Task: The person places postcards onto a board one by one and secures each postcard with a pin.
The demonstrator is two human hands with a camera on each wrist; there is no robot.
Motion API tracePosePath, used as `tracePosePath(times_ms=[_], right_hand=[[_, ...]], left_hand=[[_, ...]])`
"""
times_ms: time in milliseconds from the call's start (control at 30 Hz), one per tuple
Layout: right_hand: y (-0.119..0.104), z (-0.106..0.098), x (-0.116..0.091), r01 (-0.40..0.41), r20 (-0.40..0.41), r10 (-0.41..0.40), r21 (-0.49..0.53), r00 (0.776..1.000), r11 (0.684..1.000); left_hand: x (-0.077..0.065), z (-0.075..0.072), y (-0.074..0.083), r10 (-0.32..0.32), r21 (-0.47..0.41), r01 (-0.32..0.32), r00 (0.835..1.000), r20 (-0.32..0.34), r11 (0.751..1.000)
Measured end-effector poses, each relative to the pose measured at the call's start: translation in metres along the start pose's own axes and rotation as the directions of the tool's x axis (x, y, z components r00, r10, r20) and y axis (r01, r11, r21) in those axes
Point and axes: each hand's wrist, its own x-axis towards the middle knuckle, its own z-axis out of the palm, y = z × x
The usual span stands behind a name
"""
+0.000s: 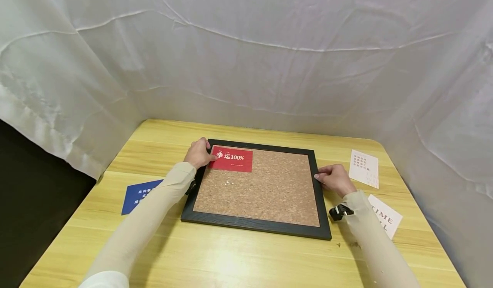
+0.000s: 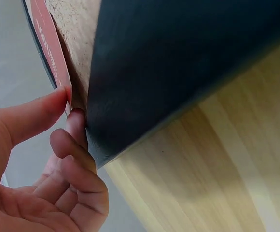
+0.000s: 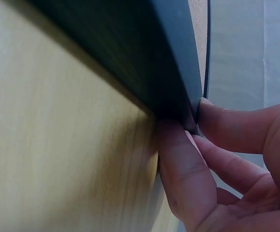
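Note:
A cork board (image 1: 258, 189) in a black frame (image 1: 256, 223) lies on the wooden table. A red card (image 1: 236, 161) with white lettering is over its upper left corner. My left hand (image 1: 198, 153) pinches the card's left edge: in the left wrist view the thumb (image 2: 46, 113) is on the card's face and the index fingertip behind it. At the frame's right side, my right hand (image 1: 336, 179) grips the edge. The right wrist view has the thumb (image 3: 236, 125) on the frame's upper face and the index finger (image 3: 183, 164) against its outer side.
A blue card (image 1: 132, 196) lies left of the frame, partly behind the left forearm. On the right are a white card with small text (image 1: 363, 168) and another white card with large letters (image 1: 389, 217), partly covered by the right sleeve. White cloth (image 1: 246, 65) hangs around the table.

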Motion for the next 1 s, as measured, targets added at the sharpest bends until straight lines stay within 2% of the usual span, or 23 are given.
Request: tracePosePath(times_ms=[1000], right_hand=[[-0.0003,0.0,-0.0006,-0.015,0.001,0.015,-0.004,1.0,1.0]], left_hand=[[-0.0013,0.0017,0.0083,0.045,0.054,-0.044,0.999,-0.004,0.998]])
